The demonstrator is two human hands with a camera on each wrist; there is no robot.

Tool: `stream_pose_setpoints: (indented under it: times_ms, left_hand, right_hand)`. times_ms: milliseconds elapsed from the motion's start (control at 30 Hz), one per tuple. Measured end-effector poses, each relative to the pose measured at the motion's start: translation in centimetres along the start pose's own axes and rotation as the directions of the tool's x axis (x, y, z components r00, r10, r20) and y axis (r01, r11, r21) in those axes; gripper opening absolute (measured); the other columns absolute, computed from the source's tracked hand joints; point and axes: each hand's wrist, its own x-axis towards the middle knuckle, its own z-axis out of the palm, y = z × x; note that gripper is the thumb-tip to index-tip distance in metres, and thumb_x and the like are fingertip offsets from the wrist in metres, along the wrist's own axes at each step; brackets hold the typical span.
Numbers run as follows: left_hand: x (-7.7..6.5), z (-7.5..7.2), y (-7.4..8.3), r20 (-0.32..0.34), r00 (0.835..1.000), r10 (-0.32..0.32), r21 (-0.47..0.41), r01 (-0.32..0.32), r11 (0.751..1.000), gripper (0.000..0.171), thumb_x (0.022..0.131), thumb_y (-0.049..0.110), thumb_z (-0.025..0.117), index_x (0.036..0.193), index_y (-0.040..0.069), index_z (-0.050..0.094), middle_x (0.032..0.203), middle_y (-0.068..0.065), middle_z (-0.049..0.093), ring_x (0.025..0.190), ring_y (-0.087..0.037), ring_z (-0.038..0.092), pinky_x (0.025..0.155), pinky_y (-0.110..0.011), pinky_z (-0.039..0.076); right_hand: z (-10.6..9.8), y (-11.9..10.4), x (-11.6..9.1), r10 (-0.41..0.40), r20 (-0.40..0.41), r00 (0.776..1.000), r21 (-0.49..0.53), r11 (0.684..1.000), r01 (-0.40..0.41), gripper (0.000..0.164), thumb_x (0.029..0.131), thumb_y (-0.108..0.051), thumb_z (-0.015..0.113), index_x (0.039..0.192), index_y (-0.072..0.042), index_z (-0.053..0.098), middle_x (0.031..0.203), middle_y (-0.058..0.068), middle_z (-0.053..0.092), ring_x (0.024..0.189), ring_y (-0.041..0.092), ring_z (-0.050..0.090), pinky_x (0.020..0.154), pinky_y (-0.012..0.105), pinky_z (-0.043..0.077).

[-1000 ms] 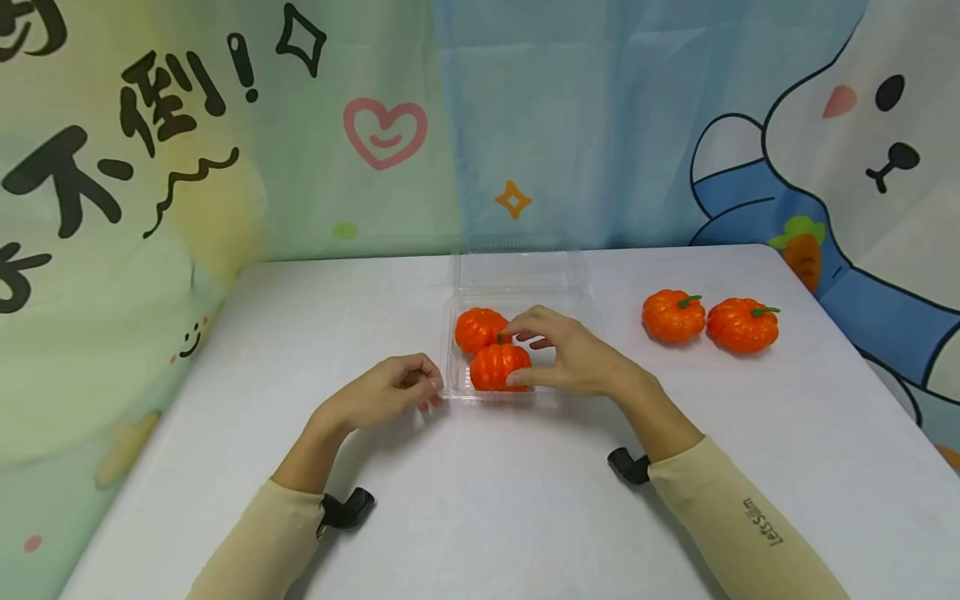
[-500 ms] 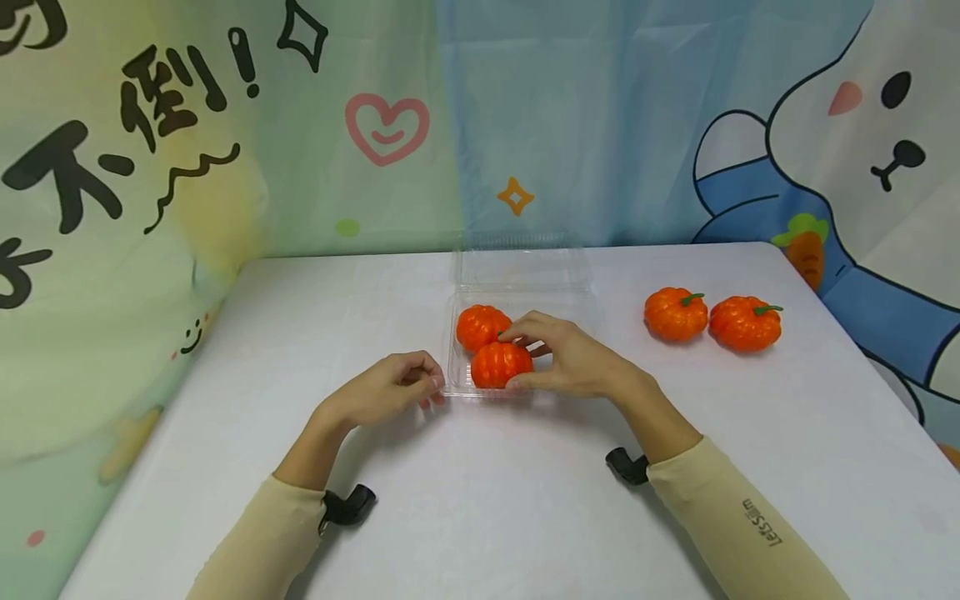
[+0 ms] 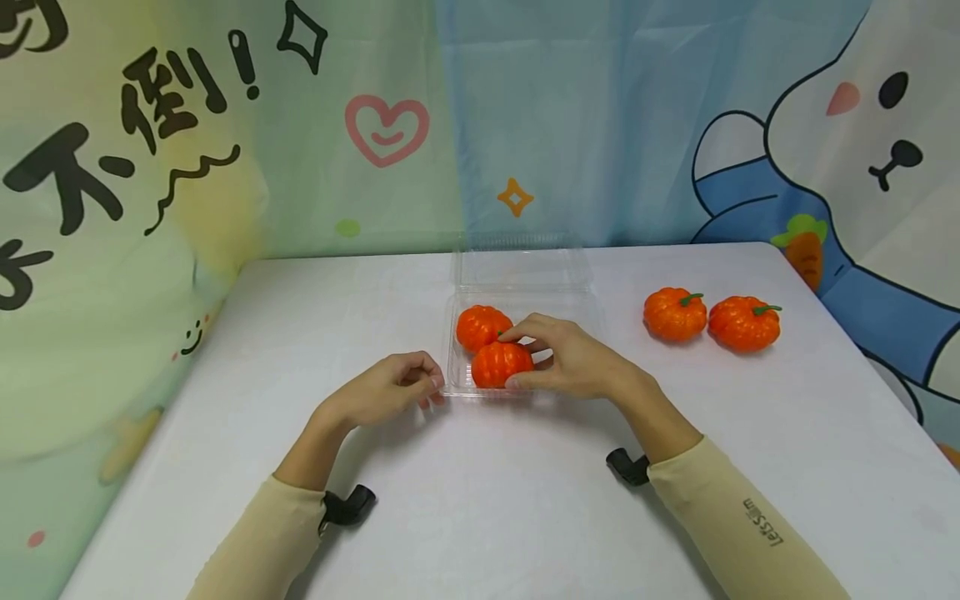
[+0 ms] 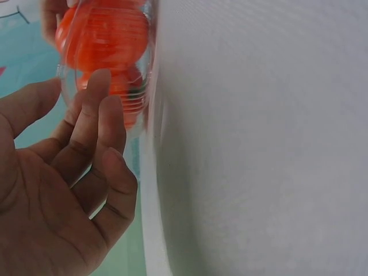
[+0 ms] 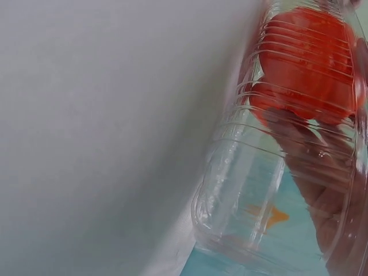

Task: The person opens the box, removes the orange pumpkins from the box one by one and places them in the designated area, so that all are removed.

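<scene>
A hinged clear plastic container (image 3: 570,307) lies with its lid folded back on the white table. Two small orange toy pumpkins sit in its left side: a rear pumpkin (image 3: 480,327) and a front pumpkin (image 3: 498,367), close together. My right hand (image 3: 562,358) holds the front pumpkin, thumb low on its right side and fingers over its top. Through the ribbed wall in the right wrist view, the fingers show beside the pumpkin. My left hand (image 3: 386,387) pinches the container's front left corner. In the left wrist view, thumb and fingertips meet the rim and outer wall.
Two more orange pumpkins with green stems, a nearer-in one (image 3: 675,315) and an outer one (image 3: 744,324), stand side by side at the table's right. A printed cloth backdrop (image 3: 360,208) hangs behind the table's far edge.
My right fingers have settled a little lower around the front pumpkin. The left hand stays at the container's corner. The head view has shifted very slightly.
</scene>
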Motion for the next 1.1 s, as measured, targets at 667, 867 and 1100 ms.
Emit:
stream_pose_setpoints:
  times_ms: [667, 867, 1100]
  left_hand:
    - [0.0, -0.1, 0.1, -0.001, 1.0, 0.008, 0.005, -0.008, 1.0, 0.018, 0.105, 0.017, 0.056, 0.109, 0.001, 0.063, 0.097, -0.013, 0.075, 0.088, -0.029, 0.068, 0.081, -0.037, 0.048]
    - [0.0, -0.2, 0.2, 0.0, 1.0, 0.013, 0.01, -0.013, 1.0, 0.016, 0.105, 0.017, 0.055, 0.109, 0.003, 0.063, 0.097, -0.013, 0.075, 0.088, -0.028, 0.068, 0.083, -0.038, 0.048]
    - [-0.1, -0.2, 0.2, 0.004, 1.0, 0.015, 0.001, -0.015, 1.0, 0.016, 0.105, 0.016, 0.055, 0.109, 0.002, 0.063, 0.098, -0.014, 0.074, 0.088, -0.028, 0.068, 0.081, -0.036, 0.049]
  right_hand:
    - [-1.2, -0.7, -1.1, 0.029, -0.001, 1.0, -0.026, 0.999, -0.029, 0.05, 0.091, -0.03, 0.081, 0.134, -0.025, 0.057, 0.14, -0.002, 0.058, 0.125, 0.029, 0.061, 0.092, 0.041, 0.058]
    - [-1.7, -0.8, -1.5, 0.026, -0.025, 0.999, 0.018, 1.0, -0.025, 0.057, 0.091, -0.027, 0.08, 0.14, -0.023, 0.052, 0.143, -0.001, 0.054, 0.128, 0.029, 0.059, 0.095, 0.044, 0.057]
    - [-2.1, -0.6, -1.9, 0.0, -0.065, 0.998, 0.117, 0.993, 0.008, 0.057, 0.09, -0.018, 0.08, 0.141, -0.026, 0.055, 0.141, -0.001, 0.049, 0.131, 0.03, 0.054, 0.093, 0.044, 0.057]
